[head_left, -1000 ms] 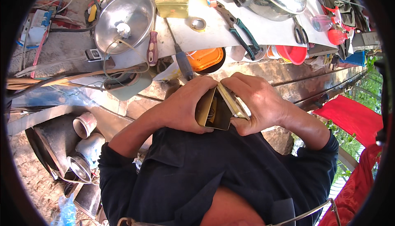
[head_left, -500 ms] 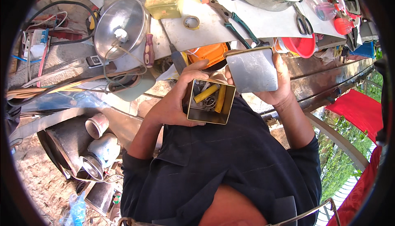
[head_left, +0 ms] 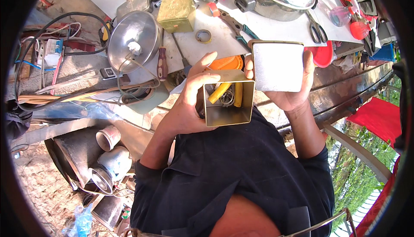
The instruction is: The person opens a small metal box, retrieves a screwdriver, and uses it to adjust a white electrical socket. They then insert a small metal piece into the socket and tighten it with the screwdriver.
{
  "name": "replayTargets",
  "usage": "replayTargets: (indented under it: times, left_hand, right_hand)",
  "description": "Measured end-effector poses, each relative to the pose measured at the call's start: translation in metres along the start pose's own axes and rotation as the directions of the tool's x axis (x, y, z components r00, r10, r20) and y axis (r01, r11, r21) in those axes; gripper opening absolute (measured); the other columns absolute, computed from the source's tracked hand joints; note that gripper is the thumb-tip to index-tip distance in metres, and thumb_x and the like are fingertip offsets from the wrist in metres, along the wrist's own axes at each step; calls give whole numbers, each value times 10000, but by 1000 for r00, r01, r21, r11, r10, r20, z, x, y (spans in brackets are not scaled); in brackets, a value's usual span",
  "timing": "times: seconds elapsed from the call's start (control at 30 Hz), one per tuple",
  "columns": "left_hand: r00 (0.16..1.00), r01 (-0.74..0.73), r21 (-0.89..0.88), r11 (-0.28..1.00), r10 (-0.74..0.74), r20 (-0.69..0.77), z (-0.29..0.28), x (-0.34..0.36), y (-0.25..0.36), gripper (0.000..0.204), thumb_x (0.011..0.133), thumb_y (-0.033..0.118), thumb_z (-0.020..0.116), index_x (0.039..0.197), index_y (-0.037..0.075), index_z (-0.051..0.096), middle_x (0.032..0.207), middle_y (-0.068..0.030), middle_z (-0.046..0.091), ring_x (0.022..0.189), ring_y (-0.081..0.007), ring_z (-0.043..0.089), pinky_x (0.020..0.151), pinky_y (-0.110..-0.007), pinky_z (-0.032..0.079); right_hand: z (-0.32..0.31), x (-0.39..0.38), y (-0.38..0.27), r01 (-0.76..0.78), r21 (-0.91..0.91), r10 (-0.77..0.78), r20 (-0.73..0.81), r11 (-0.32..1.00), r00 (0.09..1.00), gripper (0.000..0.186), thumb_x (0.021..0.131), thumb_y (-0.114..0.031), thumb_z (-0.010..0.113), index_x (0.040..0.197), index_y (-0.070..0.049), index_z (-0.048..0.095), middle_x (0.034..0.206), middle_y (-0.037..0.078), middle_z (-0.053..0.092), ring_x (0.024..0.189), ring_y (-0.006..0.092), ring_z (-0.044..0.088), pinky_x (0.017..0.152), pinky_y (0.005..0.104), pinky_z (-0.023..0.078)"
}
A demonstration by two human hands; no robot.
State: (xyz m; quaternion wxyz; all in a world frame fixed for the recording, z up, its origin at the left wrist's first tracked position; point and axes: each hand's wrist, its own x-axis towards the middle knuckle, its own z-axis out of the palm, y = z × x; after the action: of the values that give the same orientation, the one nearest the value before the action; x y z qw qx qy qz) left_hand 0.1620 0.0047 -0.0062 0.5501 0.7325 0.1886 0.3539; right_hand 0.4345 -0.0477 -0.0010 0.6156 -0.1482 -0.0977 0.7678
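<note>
At frame centre, the left hand (head_left: 187, 112) clasps an open tin (head_left: 229, 117); right of centre, the right hand (head_left: 288, 102) grips a lid (head_left: 278, 66) by opposite edges, little room between them.

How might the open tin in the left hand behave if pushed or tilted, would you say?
The open tin would likely feel stiff, its flat walls meeting at straight edges. It is probably light, as its walls look thin. With the lid off, the yellow pieces inside could spill if it tips.

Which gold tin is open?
The square tin in the left hand, yellow pieces showing inside; the other tin, on the table, shows no opening.
</note>
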Motion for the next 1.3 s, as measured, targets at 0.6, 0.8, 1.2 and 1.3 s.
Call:
replayTargets:
  times: [0.6,0.8,1.2,1.3]
  left_hand:
    - [995,-5,106,994,16,-103,-5,27,13,1102,648,138,1001,1511,65,319,1544,-252,440,1430,-354,502,1152,-475,449]
    - [876,395,-467,791,-478,-69,11,16,21,1065,693,123,949,1525,28,291,1442,-139,487,1368,-250,521,1143,-415,457]
    - [974,222,-41,974,-223,-45,33,-24,-12,1163,619,155,1012,1508,82,267,1531,-222,410,1389,-317,520,1121,-449,485]
    - [989,148,119,982,-147,-21,27,-22,-12,1130,640,127,996,1504,93,270,1545,-248,398,1387,-333,530,1120,-449,490]
  right_hand:
    - [31,33,-15,53,-3,-52,92,999,994,1048,941,-820,454,1520,53,439,1367,285,607,1197,361,642,1057,439,503]
    - [21,29,-8,1,-118,-16,-131,993,991,848,1019,-736,413,1441,-14,550,1344,195,659,1202,292,659,1039,431,505]
    - [-10,-11,4,-10,33,18,-242,999,970,983,979,-805,396,1510,19,482,1405,264,611,1258,381,628,1121,482,471]
    - [-11,-9,2,31,45,-17,-268,999,963,994,994,-800,364,1511,42,470,1399,317,592,1226,405,641,1067,459,519]
